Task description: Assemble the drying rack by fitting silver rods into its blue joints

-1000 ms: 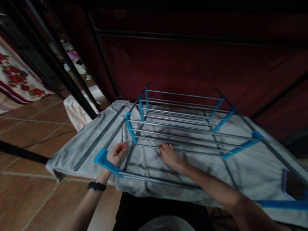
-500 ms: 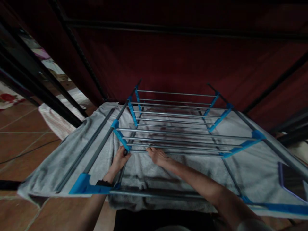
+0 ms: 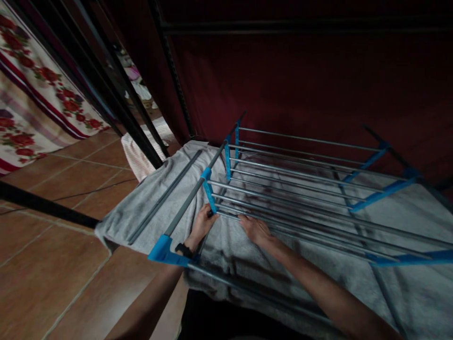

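A rack of grey metal tubes and blue plastic joints, looking like a partly built shoe or drying rack, lies on a grey blanket (image 3: 148, 198). My left hand (image 3: 201, 223), with a black band at the wrist, closes around the lower end of a blue bracket (image 3: 209, 194) on the rack's left side. To its right, my right hand (image 3: 255, 230) grips the lowest thin metal rod (image 3: 227, 215) near that bracket; its fingertips are partly hidden. A blue corner piece (image 3: 166, 251) joins the side tube (image 3: 187, 206) to the near crossbar (image 3: 226, 279).
Two loose grey tubes (image 3: 164, 196) lie side by side on the blanket, left of the rack. A dark red panel (image 3: 283, 85) stands behind. Black metal posts (image 3: 123, 108) and a flowered curtain (image 3: 46, 89) are at left, over a tiled floor (image 3: 60, 255).
My view has turned to the left, so the rack sits further right and the phone has left the picture. Both hands keep their places on the rack.
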`<state>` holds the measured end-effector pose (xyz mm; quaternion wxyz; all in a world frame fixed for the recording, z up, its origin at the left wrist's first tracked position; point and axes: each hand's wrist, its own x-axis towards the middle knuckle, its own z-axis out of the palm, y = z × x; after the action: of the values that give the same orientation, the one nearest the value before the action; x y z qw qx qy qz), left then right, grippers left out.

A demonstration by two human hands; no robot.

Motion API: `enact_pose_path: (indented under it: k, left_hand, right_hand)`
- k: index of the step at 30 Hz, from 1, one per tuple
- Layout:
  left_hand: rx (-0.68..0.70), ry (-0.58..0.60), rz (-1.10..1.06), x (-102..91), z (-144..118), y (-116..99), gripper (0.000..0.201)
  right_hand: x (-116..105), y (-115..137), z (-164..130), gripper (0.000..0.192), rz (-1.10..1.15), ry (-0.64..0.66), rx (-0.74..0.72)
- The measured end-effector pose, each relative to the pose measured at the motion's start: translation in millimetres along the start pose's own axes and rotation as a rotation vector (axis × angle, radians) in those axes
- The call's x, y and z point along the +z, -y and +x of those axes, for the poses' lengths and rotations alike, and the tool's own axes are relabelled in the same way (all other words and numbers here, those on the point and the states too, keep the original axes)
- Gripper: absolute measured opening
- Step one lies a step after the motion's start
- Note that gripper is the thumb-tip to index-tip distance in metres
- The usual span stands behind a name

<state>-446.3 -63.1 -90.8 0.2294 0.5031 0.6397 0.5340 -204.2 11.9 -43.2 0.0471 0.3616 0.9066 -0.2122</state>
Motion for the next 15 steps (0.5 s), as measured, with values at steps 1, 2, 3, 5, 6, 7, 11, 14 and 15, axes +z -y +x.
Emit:
enact_pose_path:
  k: [1, 2, 3, 5, 6, 7, 11, 14, 15]
  left_hand:
    - [-0.004, 0.002, -0.006, 0.1, 0.0, 0.2, 0.019]
    - [-0.007, 0.005, -0.017, 0.2, 0.1, 0.3, 0.02]
    - [-0.01, 0.008, -0.033, 0.5, 0.3, 0.2, 0.02]
    - [-0.01, 0.008, -0.061, 0.9, 0.6, -0.8, 0.021]
    - [-0.007, 0.006, -0.066, 0.9, 0.8, -1.6, 0.021]
    - [-0.003, 0.003, -0.063, 0.9, 0.9, -2.5, 0.021]
    - [0.03, 0.008, -0.011, -0.4, 0.5, -5.5, 0.017]
    - [0.064, 0.029, 0.016, -1.0, -0.2, -4.9, 0.013]
    - [0.073, 0.032, 0.027, -0.8, -0.4, -4.0, 0.011]
  right_hand:
    - [0.3, -0.7, 0.3, 0.038, 0.004, 0.003, -0.003]
    - [0.4, -1.4, 0.6, 0.038, 0.008, 0.008, -0.004]
    - [0.4, -2.0, 0.8, 0.038, 0.015, 0.015, -0.005]
    - [-0.1, -2.7, 0.6, 0.038, 0.035, 0.02, -0.002]
    - [-0.5, -2.8, 0.4, 0.038, 0.046, 0.021, 0.0]
    - [-0.9, -2.9, 0.1, 0.038, 0.057, 0.02, 0.004]
    - [-0.8, -3.2, -0.5, 0.038, 0.082, 0.006, 0.029]
    - [1.6, -4.5, 0.2, 0.039, 0.083, -0.008, 0.019]
    - [2.5, -5.0, 0.6, 0.04, 0.077, -0.01, 0.019]
